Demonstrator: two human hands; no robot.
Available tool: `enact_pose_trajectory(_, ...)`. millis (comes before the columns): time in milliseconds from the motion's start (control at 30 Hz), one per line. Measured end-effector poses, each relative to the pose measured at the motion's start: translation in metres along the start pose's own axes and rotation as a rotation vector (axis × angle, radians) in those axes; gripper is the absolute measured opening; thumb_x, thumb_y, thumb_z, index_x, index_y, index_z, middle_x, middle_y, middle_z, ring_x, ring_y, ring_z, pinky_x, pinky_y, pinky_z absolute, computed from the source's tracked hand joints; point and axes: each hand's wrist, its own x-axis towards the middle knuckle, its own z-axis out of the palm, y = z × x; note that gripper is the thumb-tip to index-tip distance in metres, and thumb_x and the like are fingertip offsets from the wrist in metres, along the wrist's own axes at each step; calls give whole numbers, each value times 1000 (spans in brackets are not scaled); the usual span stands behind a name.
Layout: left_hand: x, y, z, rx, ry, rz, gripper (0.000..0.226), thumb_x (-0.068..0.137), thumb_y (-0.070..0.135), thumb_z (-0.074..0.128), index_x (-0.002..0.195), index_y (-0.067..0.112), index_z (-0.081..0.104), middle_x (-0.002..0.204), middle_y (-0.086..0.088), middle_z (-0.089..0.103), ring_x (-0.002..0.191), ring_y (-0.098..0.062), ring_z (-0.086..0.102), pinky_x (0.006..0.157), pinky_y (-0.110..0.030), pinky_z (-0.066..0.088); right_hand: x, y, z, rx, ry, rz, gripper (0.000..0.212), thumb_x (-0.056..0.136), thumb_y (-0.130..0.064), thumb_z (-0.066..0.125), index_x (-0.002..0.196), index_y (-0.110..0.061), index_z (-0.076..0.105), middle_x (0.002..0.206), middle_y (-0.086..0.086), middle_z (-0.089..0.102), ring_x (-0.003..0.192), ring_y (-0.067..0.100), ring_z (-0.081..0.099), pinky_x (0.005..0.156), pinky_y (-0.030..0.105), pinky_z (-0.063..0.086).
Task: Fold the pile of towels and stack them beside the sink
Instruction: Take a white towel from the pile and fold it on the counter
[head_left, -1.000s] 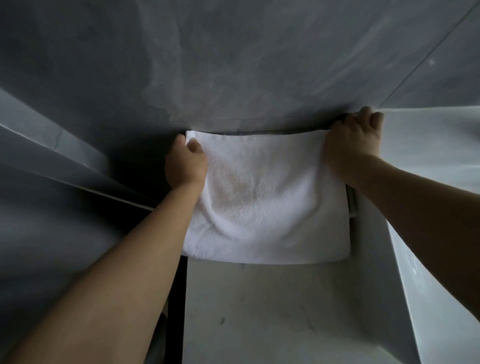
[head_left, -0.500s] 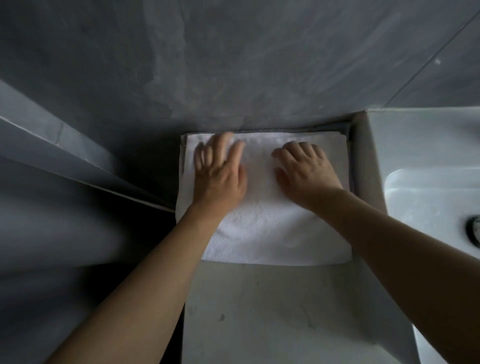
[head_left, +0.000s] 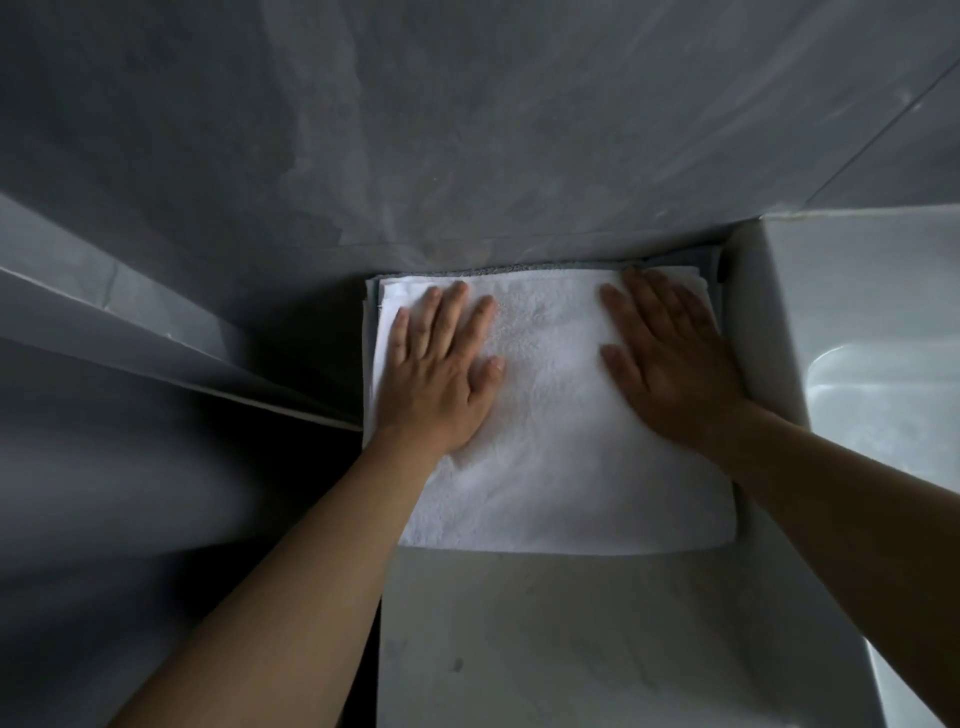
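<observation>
A folded white towel lies flat on the pale counter, pushed against the grey wall and next to the sink. Edges of grey towels show under it at the back and right. My left hand presses flat on the towel's left part, fingers straight and spread. My right hand presses flat on its right part, fingers straight, close to the sink's side wall.
The grey marbled wall rises right behind the towels. A grey ledge or panel runs along the left, with a dark gap beside the counter. The white sink basin fills the right side.
My hands let go of the towel's far corners, laid flat on top, and have slid apart towards the left and right sides. The camera has moved closer.
</observation>
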Motion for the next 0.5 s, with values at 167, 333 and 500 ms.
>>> enact_pose_trajectory(167,-5,9,-14,19,-112,-59,67,96,56,2,157,31,-12,165,3,-22,149,-17,-26,118,-47,-20,-11,-17,-18,21,-19,89,71,94,-52,7,155,-17,16,162,11,7,150,27,4,120,44,-3)
enact_pose_trajectory(333,-64,45,-19,-144,215,24,60,99,37,38,153,11,35,160,-11,30,150,-32,21,122,-55,5,-76,-58,-20,207,277,30,56,96,-35,38,143,-4,45,151,19,37,141,36,32,117,55,15)
enact_pose_trajectory(500,-128,59,11,-140,216,237,56,97,26,51,149,8,43,155,-14,39,146,-36,31,118,-59,22,-138,-79,16,211,202,-153,51,93,-27,45,138,-3,51,143,19,46,133,38,42,112,53,30)
